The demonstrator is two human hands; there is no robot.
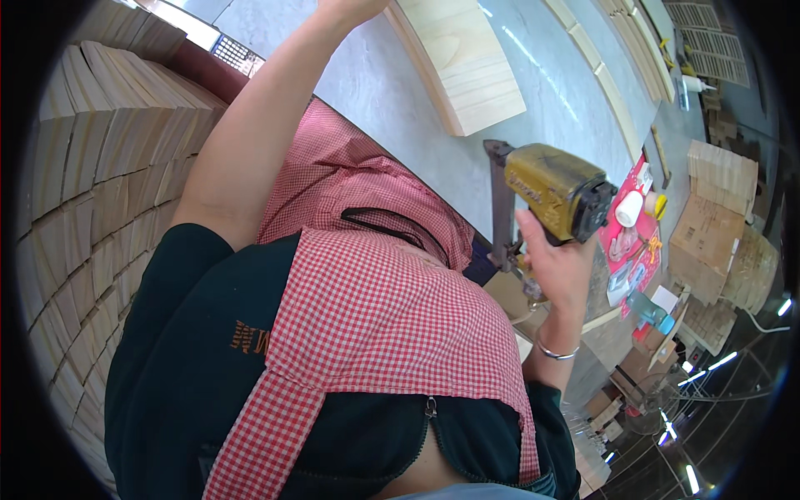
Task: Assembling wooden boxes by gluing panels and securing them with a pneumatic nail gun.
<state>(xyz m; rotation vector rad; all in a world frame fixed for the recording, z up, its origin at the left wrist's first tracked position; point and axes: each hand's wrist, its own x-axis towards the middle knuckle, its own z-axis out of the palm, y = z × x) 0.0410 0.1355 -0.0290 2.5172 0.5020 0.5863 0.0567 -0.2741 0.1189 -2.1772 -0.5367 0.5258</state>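
Observation:
My right hand (pixel 557 271) is wrapped round the handle of a yellow and black pneumatic nail gun (pixel 550 187). The gun is held up over the edge of the worktable, its dark nose close to the near end of a pale wooden piece (pixel 467 71). That piece looks like a thick board or box and lies on the grey tabletop. At the top edge of the picture my left hand (pixel 354 8) is partly cut off, beside the far part of the wooden piece. Its fingers are out of sight, so whether it touches the wood does not show.
Stacked wooden pieces (pixel 100 142) rise high on my left. Long wood strips (pixel 596 62) lie across the table's far side. To the right are a white bottle (pixel 629 208), a blue-capped container (pixel 654 317) and a cardboard box (pixel 704 242). A hose trails below the gun.

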